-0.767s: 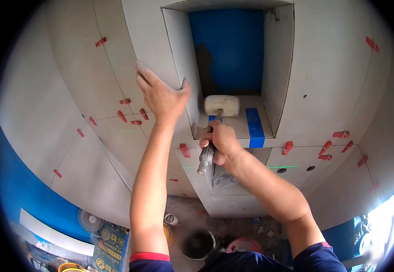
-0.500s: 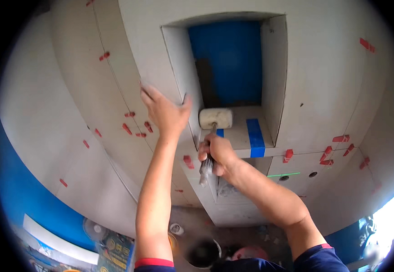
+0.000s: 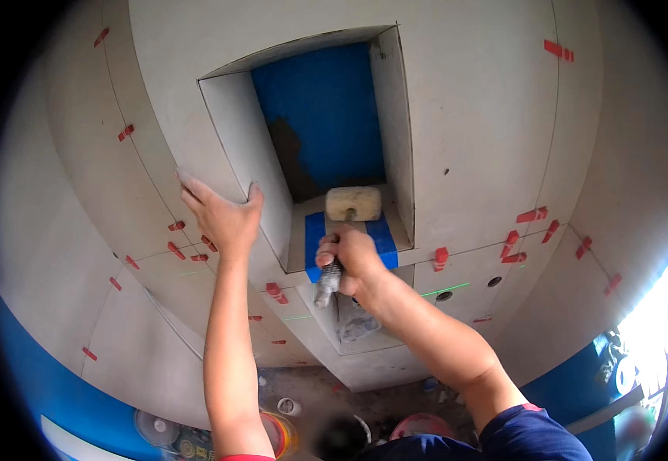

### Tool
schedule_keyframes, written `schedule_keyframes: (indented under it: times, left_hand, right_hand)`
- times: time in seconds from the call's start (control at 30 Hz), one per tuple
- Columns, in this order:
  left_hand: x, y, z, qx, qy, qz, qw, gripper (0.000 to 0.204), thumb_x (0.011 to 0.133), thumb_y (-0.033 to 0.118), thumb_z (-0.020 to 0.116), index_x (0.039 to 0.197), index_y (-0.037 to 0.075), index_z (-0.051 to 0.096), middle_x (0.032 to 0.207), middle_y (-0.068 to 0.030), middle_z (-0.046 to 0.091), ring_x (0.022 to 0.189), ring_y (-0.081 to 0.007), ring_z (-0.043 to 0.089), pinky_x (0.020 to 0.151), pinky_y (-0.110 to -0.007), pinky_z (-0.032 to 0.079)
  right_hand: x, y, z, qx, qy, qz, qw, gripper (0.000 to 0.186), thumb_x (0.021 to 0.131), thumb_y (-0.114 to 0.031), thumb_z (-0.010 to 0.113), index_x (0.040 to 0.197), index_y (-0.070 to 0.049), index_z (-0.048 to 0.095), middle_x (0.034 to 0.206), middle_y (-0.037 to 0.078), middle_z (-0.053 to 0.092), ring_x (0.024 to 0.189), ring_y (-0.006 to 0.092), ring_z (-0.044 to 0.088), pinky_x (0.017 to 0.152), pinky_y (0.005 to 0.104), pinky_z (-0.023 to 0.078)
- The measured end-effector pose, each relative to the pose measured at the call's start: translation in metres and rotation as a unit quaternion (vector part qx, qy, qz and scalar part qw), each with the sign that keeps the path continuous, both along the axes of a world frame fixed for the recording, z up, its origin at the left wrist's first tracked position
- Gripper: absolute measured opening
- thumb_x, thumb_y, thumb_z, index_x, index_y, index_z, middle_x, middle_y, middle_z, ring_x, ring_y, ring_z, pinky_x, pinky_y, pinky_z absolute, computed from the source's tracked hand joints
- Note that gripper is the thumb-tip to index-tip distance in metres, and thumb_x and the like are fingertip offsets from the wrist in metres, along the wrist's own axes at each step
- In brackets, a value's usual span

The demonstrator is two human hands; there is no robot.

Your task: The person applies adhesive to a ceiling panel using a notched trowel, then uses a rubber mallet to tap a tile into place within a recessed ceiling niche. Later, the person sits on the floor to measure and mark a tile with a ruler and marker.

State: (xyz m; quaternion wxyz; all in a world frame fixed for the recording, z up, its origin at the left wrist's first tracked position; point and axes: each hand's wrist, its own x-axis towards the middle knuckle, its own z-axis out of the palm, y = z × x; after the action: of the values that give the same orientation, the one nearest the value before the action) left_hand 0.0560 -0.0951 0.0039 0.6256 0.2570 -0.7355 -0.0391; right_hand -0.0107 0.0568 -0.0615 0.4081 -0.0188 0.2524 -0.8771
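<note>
My left hand [image 3: 222, 215] rests with fingers apart on the pale tile [image 3: 169, 84] at the left edge of a recessed niche, its thumb near the corner. My right hand [image 3: 349, 260] is closed round the grey textured handle of a mallet [image 3: 353, 203]. The mallet's whitish head is inside the niche, over the bottom ledge, where two blue tape strips [image 3: 383, 250] run over the front edge. The niche back [image 3: 322, 115] is blue with a grey smeared patch at its lower left.
Red tile-levelling wedges [image 3: 441, 257] line the wall seams. A lower recess and two dark holes [image 3: 494, 281] sit below, with a green laser line [image 3: 445, 289]. Buckets [image 3: 418, 425] stand on the floor. A bright window [image 3: 666, 323] is at the right.
The view has shifted, so the niche now appears further left. The mallet head has moved from the ledge's left part toward its middle. My left hand stays at the niche's edge.
</note>
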Motion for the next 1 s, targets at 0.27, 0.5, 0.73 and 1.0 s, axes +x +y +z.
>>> schedule_keyframes:
  times: [0.27,0.5,0.73,1.0]
  left_hand:
    - [0.005,-0.008,-0.001,-0.022,0.006,-0.002,1.0,0.113,0.069,0.029,0.078,0.148,-0.011,0.009,0.135,-0.029,0.034,0.115,-0.0436,0.049,0.091,-0.05,0.046]
    - [0.0,-0.008,-0.003,-0.053,0.021,0.005,0.998,0.111,0.069,0.031,0.077,0.147,-0.012,0.011,0.135,-0.0293,0.034,0.117,-0.0441,0.049,0.092,-0.05,0.046]
    - [0.003,-0.015,-0.004,-0.04,0.007,0.009,0.999,0.11,0.071,0.03,0.077,0.148,-0.011,0.01,0.134,-0.0285,0.035,0.117,-0.0428,0.05,0.092,-0.048,0.047]
    - [0.01,-0.003,-0.001,-0.01,-0.002,0.005,1.0,0.109,0.072,0.029,0.077,0.148,-0.01,0.01,0.137,-0.0283,0.033,0.119,-0.0428,0.048,0.094,-0.048,0.046]
  right_hand:
    - [-0.033,-0.004,-0.01,-0.081,-0.05,0.019,0.995,0.021,0.1,-0.013,0.039,0.081,-0.005,0.039,0.063,0.002,0.038,0.049,0.0116,0.04,0.043,0.0244,0.036]
    - [0.008,-0.05,0.0,-0.006,0.026,0.074,0.997,0.022,0.1,-0.013,0.039,0.079,-0.006,0.037,0.062,0.003,0.038,0.05,0.0149,0.038,0.047,0.0265,0.041]
    - [-0.013,-0.032,0.0,0.009,0.023,-0.006,1.0,0.015,0.099,-0.01,0.035,0.089,-0.002,0.043,0.065,0.009,0.044,0.049,0.0196,0.044,0.045,0.0337,0.042]
    - [-0.026,-0.01,-0.006,0.058,0.085,-0.014,0.995,0.018,0.098,-0.009,0.038,0.083,-0.003,0.043,0.059,0.002,0.038,0.048,0.0121,0.042,0.044,0.0257,0.043]
